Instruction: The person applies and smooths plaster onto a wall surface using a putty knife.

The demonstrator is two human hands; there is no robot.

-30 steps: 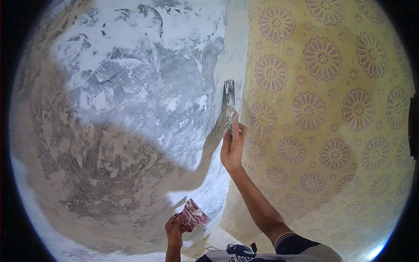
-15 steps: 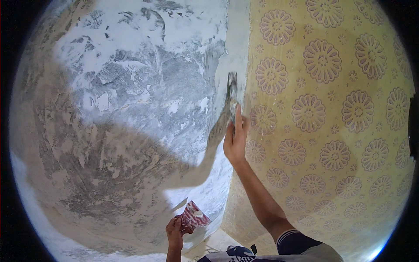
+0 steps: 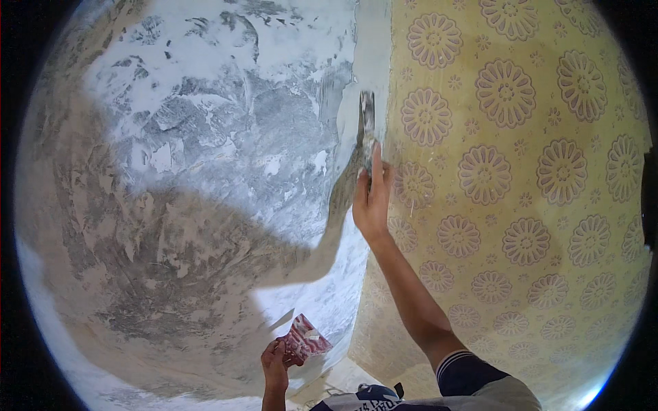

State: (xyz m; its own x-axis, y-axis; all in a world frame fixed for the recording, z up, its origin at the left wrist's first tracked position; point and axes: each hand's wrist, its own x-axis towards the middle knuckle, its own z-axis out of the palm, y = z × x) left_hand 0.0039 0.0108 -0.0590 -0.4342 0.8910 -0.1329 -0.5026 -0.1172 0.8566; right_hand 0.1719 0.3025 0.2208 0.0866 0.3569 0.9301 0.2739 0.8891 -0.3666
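Observation:
My right hand [image 3: 373, 198] grips a putty knife [image 3: 367, 113], index finger stretched along its handle. The metal blade points up at a strip of grey-white putty [image 3: 373, 48] in the corner between two walls. Low in the view, my left hand [image 3: 275, 366] pinches the edge of a red-and-white flat piece [image 3: 306, 340] with a whitish dab on it; its exact kind is unclear. A thin pale blade-like piece [image 3: 282, 320] sticks out beside it.
On the left stands a wall patched with white and grey plaster [image 3: 233, 130], partly under my shadow [image 3: 185, 274]. The right wall wears yellow wallpaper [image 3: 507, 205] with round flower patterns. A bit of floor [image 3: 343, 380] shows at the bottom.
My right hand and the putty knife have slid a little upward along the corner strip. My left hand stays almost where it was.

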